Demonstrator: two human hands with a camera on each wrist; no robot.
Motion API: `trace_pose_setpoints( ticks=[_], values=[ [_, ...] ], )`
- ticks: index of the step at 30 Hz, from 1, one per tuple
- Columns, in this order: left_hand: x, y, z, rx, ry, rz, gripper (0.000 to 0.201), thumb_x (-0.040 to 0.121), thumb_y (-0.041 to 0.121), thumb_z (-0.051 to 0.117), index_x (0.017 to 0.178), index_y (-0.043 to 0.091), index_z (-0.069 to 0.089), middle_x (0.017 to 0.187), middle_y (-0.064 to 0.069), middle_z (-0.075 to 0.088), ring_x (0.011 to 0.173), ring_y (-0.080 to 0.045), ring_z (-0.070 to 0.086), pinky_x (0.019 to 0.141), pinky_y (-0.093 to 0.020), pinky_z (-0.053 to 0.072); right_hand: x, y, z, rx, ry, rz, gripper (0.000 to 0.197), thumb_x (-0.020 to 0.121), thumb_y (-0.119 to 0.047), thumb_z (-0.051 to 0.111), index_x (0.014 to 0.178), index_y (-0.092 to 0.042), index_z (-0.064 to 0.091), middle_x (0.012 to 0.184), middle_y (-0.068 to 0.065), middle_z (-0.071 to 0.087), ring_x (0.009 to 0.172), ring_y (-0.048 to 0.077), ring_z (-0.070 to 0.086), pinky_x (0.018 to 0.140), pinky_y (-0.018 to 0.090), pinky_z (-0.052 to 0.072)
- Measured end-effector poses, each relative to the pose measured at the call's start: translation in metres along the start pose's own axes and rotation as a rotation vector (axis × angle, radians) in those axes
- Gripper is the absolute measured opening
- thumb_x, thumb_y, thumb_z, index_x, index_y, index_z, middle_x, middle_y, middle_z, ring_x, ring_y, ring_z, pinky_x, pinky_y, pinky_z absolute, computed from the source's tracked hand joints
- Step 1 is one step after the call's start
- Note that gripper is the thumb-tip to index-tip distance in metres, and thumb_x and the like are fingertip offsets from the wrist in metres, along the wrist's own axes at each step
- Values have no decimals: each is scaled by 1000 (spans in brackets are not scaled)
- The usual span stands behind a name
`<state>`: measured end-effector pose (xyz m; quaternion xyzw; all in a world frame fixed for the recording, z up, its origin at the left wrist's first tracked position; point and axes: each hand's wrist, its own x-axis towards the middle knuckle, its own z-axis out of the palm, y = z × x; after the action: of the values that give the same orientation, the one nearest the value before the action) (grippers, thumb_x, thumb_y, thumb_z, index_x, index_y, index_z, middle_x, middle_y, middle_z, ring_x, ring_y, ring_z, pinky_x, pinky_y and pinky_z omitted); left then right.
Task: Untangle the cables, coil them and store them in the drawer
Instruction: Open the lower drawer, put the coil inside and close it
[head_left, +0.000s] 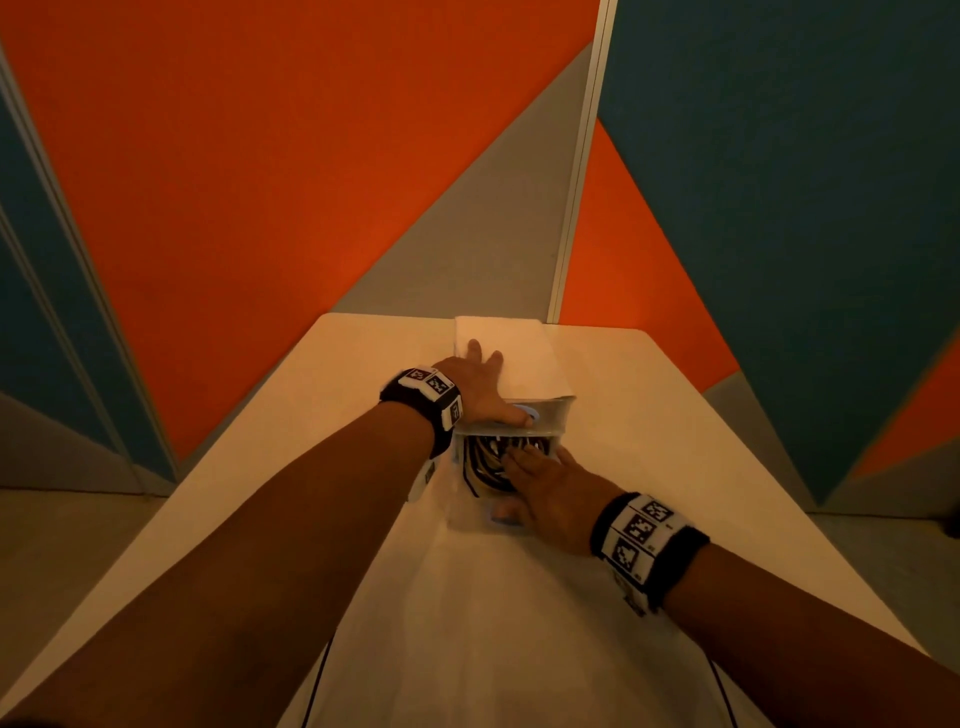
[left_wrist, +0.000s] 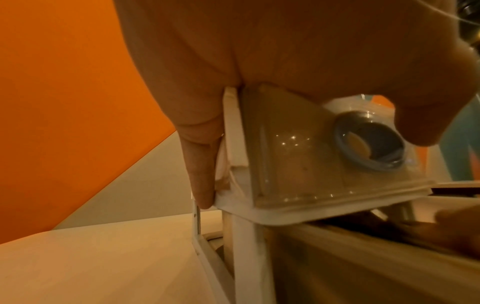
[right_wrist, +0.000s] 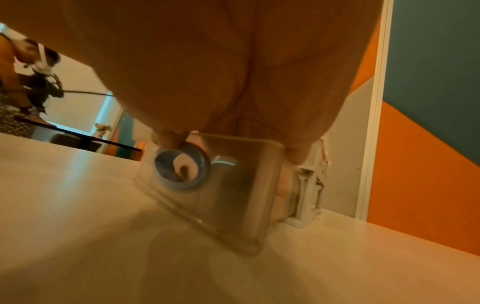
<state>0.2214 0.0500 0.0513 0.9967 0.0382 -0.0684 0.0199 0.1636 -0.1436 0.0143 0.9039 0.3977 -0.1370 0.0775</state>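
Note:
A small white drawer unit (head_left: 519, 353) stands at the far side of the table (head_left: 675, 467). Its lower clear drawer (head_left: 470, 519) is pulled out toward me and holds a bundle of black and white cables (head_left: 483, 462). My right hand (head_left: 550, 488) lies flat on the cables, thumb at the drawer's front by its blue ring handle (right_wrist: 182, 170). My left hand (head_left: 483, 384) rests on the unit's top, with its thumb down on the upper drawer (left_wrist: 298, 154) beside that drawer's blue ring (left_wrist: 369, 148). One left finger (left_wrist: 202, 174) runs down the unit's side.
The white table reaches well to both sides and toward me. Orange, grey and teal partition panels (head_left: 260, 182) stand right behind the unit. In the right wrist view, another person and a dark table (right_wrist: 78, 135) show far off to the left.

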Motion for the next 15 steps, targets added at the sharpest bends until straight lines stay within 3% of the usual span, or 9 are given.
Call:
trace_pose_setpoints(
  ticks=[2,5,7,9,11,15],
  values=[
    [-1,0,0,1,0,1,128,75,94,50,166,20,-2,173,-16,-12,152,-45,26,121,-49,33,12,6,-3,21,45,-23,77,101,-63,30,160,-18,10,168,4,7,155,23,4,125,45,0],
    [1,-1,0,7,4,3,128,75,94,51,165,21,-2,173,-16,-12,152,-45,27,121,-48,34,24,12,-2,112,179,-69,68,98,-56,49,155,-22,33,160,3,33,146,25,30,122,41,22],
    [4,-2,2,12,7,-1,130,73,96,50,166,21,-2,173,-15,-12,151,-46,28,120,-49,35,22,14,-4,73,204,-29,63,95,-59,53,148,-27,44,149,2,49,132,25,48,110,41,41],
    [6,-3,3,16,19,-3,131,71,97,50,166,22,0,173,-16,-11,150,-46,30,118,-49,36,16,14,-8,-53,242,-14,57,94,-64,49,141,-32,49,138,-1,57,121,24,57,96,40,51],
    [6,-4,5,6,26,3,131,70,98,48,166,22,0,173,-16,-10,151,-45,29,119,-49,35,13,12,-8,-85,252,-44,52,97,-62,44,141,-33,46,142,-2,54,123,24,56,96,41,51],
    [4,-2,2,-7,20,7,130,72,97,48,165,21,1,173,-16,-9,151,-45,29,119,-49,35,19,10,-3,6,164,-39,56,101,-57,39,150,-29,37,155,0,42,135,28,46,110,47,42]
  ],
)
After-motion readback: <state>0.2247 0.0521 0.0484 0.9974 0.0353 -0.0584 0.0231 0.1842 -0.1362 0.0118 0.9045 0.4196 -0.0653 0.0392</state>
